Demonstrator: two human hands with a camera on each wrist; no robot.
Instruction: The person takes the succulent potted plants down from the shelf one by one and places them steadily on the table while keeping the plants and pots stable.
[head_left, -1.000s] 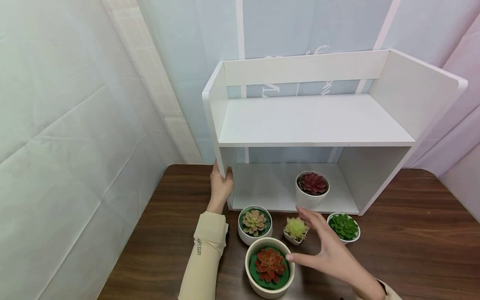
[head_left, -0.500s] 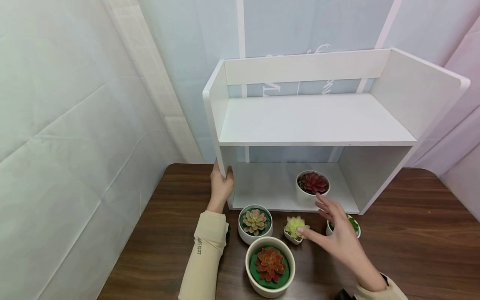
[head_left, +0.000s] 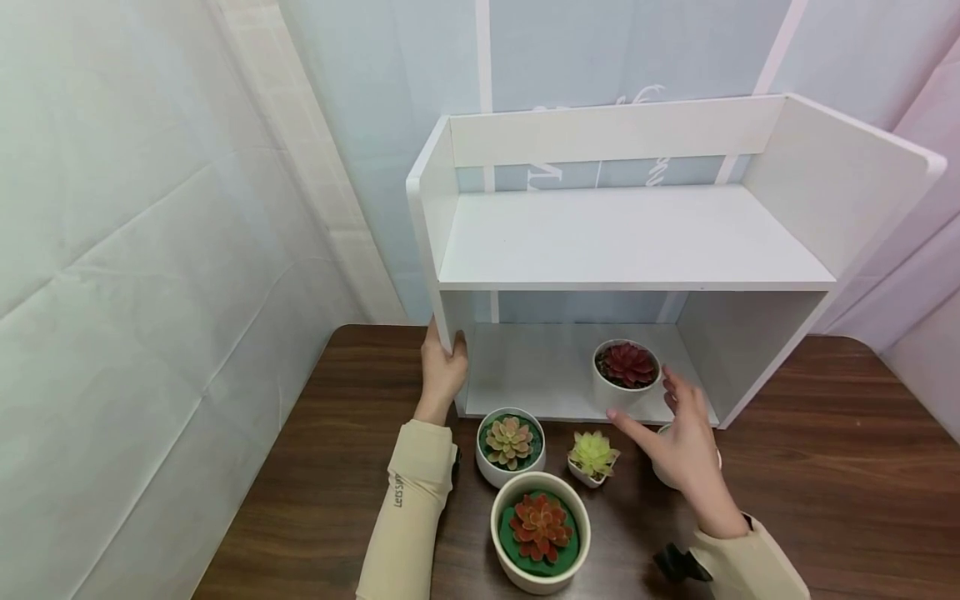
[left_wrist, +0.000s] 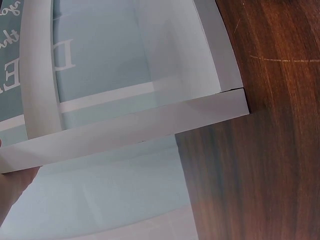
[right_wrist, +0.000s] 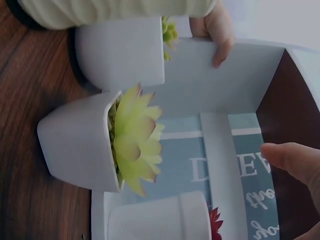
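Note:
My left hand (head_left: pixel 442 371) grips the left side panel of a white two-tier shelf (head_left: pixel 637 237), thumb on the inner face. In the left wrist view, a bit of that hand shows by the panel edge (left_wrist: pixel 125 122). A white pot with a dark red succulent (head_left: pixel 626 375) stands on the lower shelf, toward its right. Just in front and to the right of it is my right hand (head_left: pixel 686 446), thumb and fingers spread apart with nothing between them. In the right wrist view, the thumb (right_wrist: pixel 292 160) points in from the right, above the white pot (right_wrist: pixel 160 220).
On the wooden table (head_left: pixel 847 467), a small light-green succulent (head_left: pixel 592 457), a pinkish-green one (head_left: pixel 510 446) and a larger cream pot with an orange-red succulent (head_left: pixel 540 533) stand before the shelf. Another white pot (head_left: pixel 663 477) is mostly hidden behind my right hand.
My right hand has moved right and forward, from over the cream and light-green plants to the right side of the dark red succulent's pot. The left hand keeps its hold on the shelf.

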